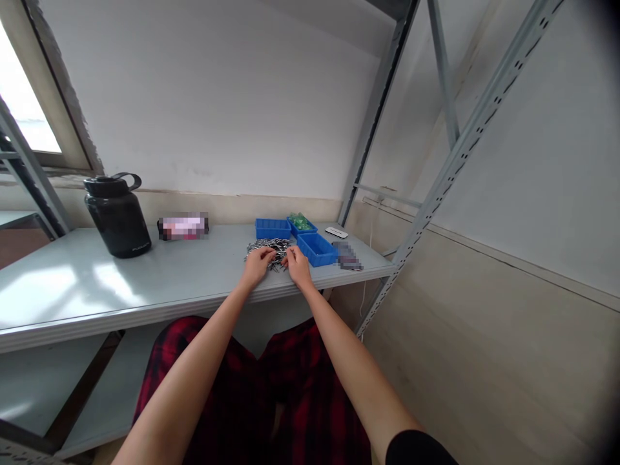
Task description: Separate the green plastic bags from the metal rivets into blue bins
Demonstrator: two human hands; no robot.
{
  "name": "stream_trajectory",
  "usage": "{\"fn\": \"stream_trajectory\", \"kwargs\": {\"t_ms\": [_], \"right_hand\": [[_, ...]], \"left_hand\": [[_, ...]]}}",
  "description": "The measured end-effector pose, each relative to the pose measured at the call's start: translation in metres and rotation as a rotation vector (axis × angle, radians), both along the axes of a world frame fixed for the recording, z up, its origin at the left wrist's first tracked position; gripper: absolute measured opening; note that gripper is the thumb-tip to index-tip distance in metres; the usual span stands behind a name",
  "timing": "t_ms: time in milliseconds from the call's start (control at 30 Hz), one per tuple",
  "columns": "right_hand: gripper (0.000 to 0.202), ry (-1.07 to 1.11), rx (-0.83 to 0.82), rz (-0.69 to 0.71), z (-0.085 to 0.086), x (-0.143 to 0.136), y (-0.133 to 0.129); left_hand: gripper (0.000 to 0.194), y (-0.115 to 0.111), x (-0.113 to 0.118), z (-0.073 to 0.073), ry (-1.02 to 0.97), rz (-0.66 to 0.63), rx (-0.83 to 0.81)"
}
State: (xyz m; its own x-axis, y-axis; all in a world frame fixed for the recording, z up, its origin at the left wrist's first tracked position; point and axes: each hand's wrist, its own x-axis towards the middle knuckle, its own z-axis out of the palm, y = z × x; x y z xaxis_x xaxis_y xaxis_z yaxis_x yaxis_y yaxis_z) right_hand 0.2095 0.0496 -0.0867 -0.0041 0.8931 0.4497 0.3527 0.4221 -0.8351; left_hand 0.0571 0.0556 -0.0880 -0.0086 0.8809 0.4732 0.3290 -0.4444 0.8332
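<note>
A heap of thin, shiny metal pieces [269,243] lies near the front of the shelf table; they look like long screws or pins, too small to name surely. At its left front edge is my left hand [258,265], its fingers drawn together over the pieces. My right hand [298,266] is at the heap's right side with thumb and fingers pinched close. Whatever sits between the fingertips of either hand is too small to make out. Beside my right hand stands an empty-looking blue bin [317,250]. Behind the heap is a second blue bin [272,228].
A third blue bin [314,227] holds green pieces [299,221]. Right of the bins lie a white flat object [336,232] and a blurred dark item [347,256]. A large black bottle [119,216] and a blurred pink package [184,227] stand left. Metal rack posts [438,194] rise at right.
</note>
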Motion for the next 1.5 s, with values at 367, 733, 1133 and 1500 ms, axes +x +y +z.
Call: {"fn": "stream_trajectory", "kwargs": {"t_ms": [367,733,1133,1500], "right_hand": [[0.026,-0.028,-0.015,-0.006,-0.001,0.001,0.001],[0.026,0.023,0.013,-0.111,0.015,0.005,-0.003],[0.027,-0.774,-0.002,-0.390,0.081,0.089,0.025],[0.034,-1.181,0.134,-0.056,0.040,0.027,-0.009]], "left_hand": [[0.024,0.001,-0.001,-0.003,0.000,-0.002,-0.013],[0.031,0.003,-0.001,-0.004,0.006,0.048,-0.012],[0.026,0.006,-0.002,-0.011,0.034,0.042,-0.002],[0.025,0.011,-0.003,-0.015,0.068,0.062,0.036]]}}
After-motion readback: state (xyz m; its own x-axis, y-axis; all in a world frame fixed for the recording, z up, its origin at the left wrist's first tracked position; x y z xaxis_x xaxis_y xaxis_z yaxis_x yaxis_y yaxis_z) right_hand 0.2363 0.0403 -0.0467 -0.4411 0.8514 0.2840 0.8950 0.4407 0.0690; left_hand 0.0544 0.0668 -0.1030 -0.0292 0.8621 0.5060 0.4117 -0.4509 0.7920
